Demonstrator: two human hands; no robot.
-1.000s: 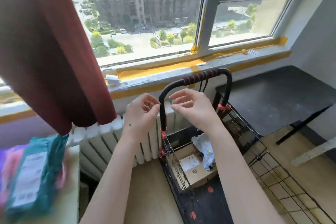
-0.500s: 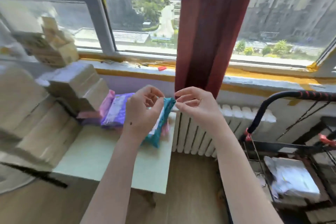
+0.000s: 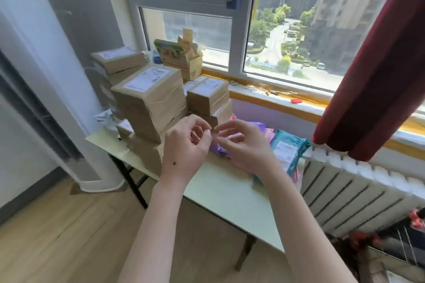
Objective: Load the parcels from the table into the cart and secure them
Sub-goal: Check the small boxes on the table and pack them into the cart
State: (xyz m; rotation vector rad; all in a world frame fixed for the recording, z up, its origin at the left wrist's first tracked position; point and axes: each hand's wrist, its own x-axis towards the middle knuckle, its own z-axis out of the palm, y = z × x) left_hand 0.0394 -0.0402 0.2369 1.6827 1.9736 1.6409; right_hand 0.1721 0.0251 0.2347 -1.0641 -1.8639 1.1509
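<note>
Brown cardboard parcels stand in stacks on the pale table [image 3: 226, 193]: a tall stack [image 3: 149, 99] at its left end and a smaller one [image 3: 208, 94] beside it. Soft mailers lie to the right, a purple one [image 3: 258, 125] and a teal one [image 3: 287, 151] with a white label. My left hand [image 3: 184, 147] and my right hand [image 3: 245, 145] hover side by side above the table in front of the parcels. Their fingers are loosely curled and the fingertips nearly meet. I see nothing held in either. Only a blurred corner of the black wire cart [image 3: 402, 243] shows at the lower right.
A white radiator [image 3: 358, 190] runs under the window between table and cart. A dark red curtain [image 3: 372, 76] hangs at the right. An opened printed carton [image 3: 181, 57] sits on the sill. A white floor-standing unit [image 3: 57, 99] stands left of the table on the wooden floor.
The view has swung left from the cart to the table, bringing the brown parcel stacks into sight. Both hands keep the same curled pose in front of me.
</note>
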